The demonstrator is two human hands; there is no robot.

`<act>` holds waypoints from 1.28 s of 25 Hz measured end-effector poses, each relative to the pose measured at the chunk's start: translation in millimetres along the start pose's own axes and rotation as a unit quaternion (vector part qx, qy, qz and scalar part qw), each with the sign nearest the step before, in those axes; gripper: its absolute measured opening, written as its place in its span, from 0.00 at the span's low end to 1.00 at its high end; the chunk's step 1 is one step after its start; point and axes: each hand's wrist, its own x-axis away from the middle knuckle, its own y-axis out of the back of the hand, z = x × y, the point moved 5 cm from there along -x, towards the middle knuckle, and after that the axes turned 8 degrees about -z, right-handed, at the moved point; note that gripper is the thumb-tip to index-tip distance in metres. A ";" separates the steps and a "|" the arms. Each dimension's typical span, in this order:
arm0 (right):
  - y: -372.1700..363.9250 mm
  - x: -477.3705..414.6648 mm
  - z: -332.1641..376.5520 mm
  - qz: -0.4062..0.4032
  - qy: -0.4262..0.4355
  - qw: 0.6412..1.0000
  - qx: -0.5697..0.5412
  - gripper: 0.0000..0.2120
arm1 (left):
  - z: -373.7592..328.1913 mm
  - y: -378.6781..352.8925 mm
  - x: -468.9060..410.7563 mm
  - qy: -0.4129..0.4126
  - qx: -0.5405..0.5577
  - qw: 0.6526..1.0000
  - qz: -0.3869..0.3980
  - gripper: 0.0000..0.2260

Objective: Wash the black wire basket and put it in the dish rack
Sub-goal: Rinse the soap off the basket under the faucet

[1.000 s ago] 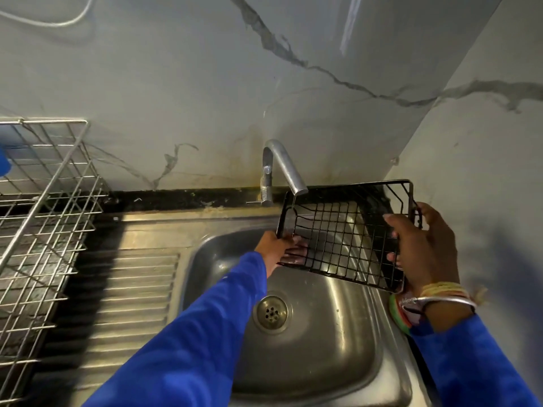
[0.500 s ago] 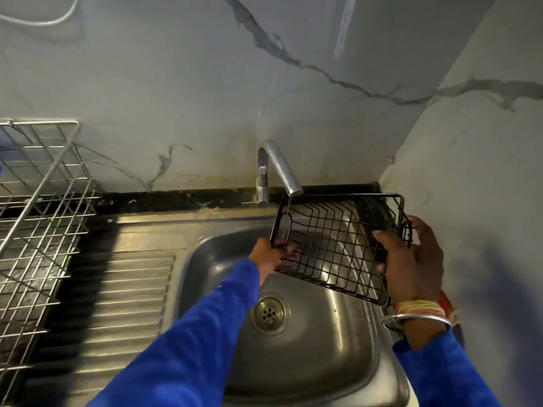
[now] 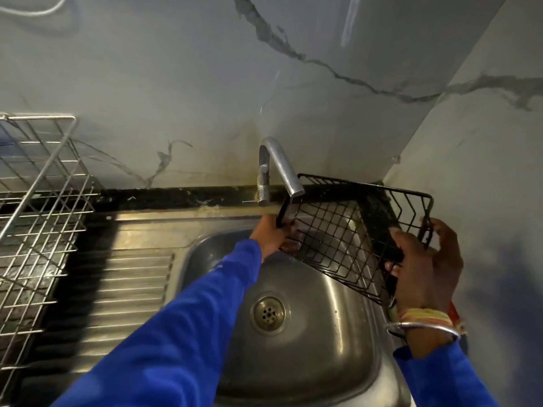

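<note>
You hold the black wire basket [image 3: 346, 230] in both hands above the steel sink [image 3: 317, 356], up at its back right corner; the basket is tilted, its open side turned toward you and its far rim raised near the marble wall [image 3: 176, 69]. Your left hand [image 3: 269, 236] grips the basket's left end, fingers curled round the wires at the corner; your right hand [image 3: 423, 268] grips the right end, thumb lying across the inner mesh and fingers wrapped behind the side wall. The spout of the faucet [image 3: 279, 168] ends just over the basket's left corner, close beside your left hand; whether it touches the rim you cannot tell. The drain [image 3: 269, 312] sits in the basin below and between your arms, well under the basket. The silver dish rack [image 3: 38, 207] stands at the far left on the dark counter, beyond the ribbed drainboard [image 3: 126, 283], well apart from the basket. Both arms wear blue sleeves [image 3: 182, 342]; a metal bangle [image 3: 423, 327] and coloured threads circle your right wrist.
</note>
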 end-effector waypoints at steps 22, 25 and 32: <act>10.2 34.3 -14.3 -0.037 0.042 0.998 0.006 0.26 | 34.8 -22.4 4.0 0.150 0.105 0.981 -0.067 0.05; 5.7 64.3 -24.5 0.004 0.051 0.999 0.010 0.32 | 8.4 -18.3 -7.3 0.134 0.150 0.974 -0.100 0.06; 17.5 43.9 -55.4 0.156 -0.126 0.978 -0.055 0.48 | -52.8 14.0 -23.1 0.022 0.094 0.991 -0.093 0.06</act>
